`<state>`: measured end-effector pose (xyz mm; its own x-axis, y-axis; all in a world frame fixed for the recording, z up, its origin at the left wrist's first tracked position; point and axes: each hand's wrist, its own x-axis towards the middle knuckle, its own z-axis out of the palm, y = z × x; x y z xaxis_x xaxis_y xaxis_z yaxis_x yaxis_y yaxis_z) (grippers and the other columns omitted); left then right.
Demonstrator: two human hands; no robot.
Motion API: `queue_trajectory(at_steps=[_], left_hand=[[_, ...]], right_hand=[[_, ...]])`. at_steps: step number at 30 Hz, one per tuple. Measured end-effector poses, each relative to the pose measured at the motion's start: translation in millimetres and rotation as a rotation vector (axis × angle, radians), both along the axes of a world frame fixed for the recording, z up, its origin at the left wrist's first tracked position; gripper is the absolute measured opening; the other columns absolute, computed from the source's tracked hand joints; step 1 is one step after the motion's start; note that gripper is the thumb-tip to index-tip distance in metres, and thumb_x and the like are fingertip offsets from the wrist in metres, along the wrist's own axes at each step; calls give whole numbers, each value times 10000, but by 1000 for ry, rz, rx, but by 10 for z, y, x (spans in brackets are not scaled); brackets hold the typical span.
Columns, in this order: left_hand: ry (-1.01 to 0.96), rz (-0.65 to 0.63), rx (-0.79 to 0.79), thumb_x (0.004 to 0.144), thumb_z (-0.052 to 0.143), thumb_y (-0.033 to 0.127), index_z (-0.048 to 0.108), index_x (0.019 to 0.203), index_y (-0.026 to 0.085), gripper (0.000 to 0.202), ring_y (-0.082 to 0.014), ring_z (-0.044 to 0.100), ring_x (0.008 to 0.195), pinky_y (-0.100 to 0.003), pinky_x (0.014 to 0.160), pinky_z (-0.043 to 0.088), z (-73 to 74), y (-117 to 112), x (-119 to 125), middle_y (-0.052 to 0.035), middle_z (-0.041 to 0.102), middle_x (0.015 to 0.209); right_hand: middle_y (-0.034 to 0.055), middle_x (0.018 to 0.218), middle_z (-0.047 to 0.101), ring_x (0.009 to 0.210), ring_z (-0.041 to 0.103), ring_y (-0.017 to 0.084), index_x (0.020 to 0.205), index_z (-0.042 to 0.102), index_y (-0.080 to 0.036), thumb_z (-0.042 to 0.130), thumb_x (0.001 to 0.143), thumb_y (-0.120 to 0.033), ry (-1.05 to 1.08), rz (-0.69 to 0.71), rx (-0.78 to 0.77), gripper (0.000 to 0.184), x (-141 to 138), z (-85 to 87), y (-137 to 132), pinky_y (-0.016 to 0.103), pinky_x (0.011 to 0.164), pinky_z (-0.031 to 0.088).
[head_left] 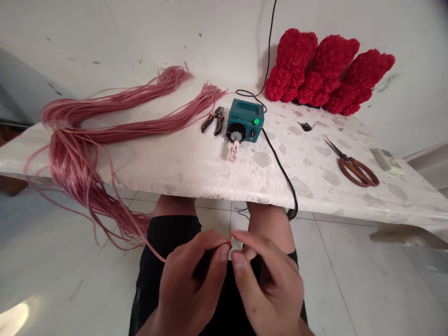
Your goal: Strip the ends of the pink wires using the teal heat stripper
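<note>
Over my lap, my left hand (198,275) pinches the end of a thin pink cord (154,251) between thumb and forefinger. The cord runs from that hand up to a large tied bundle of pink cords (75,158) on the left of the table, part of which hangs over the front edge. My right hand (266,275) meets the left one, its bent forefinger and thumb closed around the short tip of the same cord (231,238). The fingers partly hide this tip, and its fine detail is too small to make out.
On the table (168,175) stand a green box with a knob and clip (247,119), pliers (213,121) and brown-handled scissors (353,168). Red fluffy bears (320,70) lean at the wall. A black cable (280,163) drops over the front edge. A pale green block (387,161) lies far right.
</note>
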<state>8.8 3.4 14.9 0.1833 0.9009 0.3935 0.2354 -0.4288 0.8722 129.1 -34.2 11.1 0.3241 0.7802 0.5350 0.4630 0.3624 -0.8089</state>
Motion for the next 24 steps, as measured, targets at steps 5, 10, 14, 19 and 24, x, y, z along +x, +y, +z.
queue_trajectory(at_steps=[5, 10, 14, 19, 24], left_hand=[[-28, -16, -17, 877, 575, 65, 654, 864, 243, 196, -84, 622, 586, -175, 577, 494, -20, -17, -21, 72, 699, 719], [-9, -73, -31, 900, 563, 73, 640, 864, 234, 182, -79, 560, 520, -186, 524, 462, -40, -27, -44, 66, 659, 677], [-37, -167, -115, 961, 537, 139, 626, 888, 235, 150, -84, 516, 514, -191, 501, 433, -57, -44, -67, 62, 566, 628], [-111, -257, -271, 1013, 490, 224, 614, 829, 219, 222, -90, 458, 512, -198, 472, 395, -51, -60, -87, 48, 519, 611], [-189, -218, -402, 992, 528, 226, 665, 845, 217, 201, -88, 482, 511, -185, 460, 406, -49, -76, -64, 36, 578, 631]], right_hand=[[-47, 664, 701, 582, 690, 132, 1008, 722, -261, 628, 863, -129, 25, -14, -31, 217, -19, 3, -28, 227, 531, 579], [-44, 691, 714, 587, 691, 134, 965, 711, -266, 632, 862, -127, 52, 16, -60, 190, 23, 5, -53, 232, 541, 582], [-65, 612, 651, 578, 676, 137, 1037, 706, -274, 627, 874, -119, 56, 11, -85, 239, 56, -3, -80, 245, 575, 595], [-51, 628, 655, 584, 665, 118, 1057, 729, -238, 629, 873, -95, 69, 41, -37, 253, 45, 13, -81, 227, 581, 585], [-49, 633, 669, 527, 628, 97, 1013, 735, -219, 648, 876, -88, 49, 26, -23, 208, 40, 34, -67, 219, 558, 573]])
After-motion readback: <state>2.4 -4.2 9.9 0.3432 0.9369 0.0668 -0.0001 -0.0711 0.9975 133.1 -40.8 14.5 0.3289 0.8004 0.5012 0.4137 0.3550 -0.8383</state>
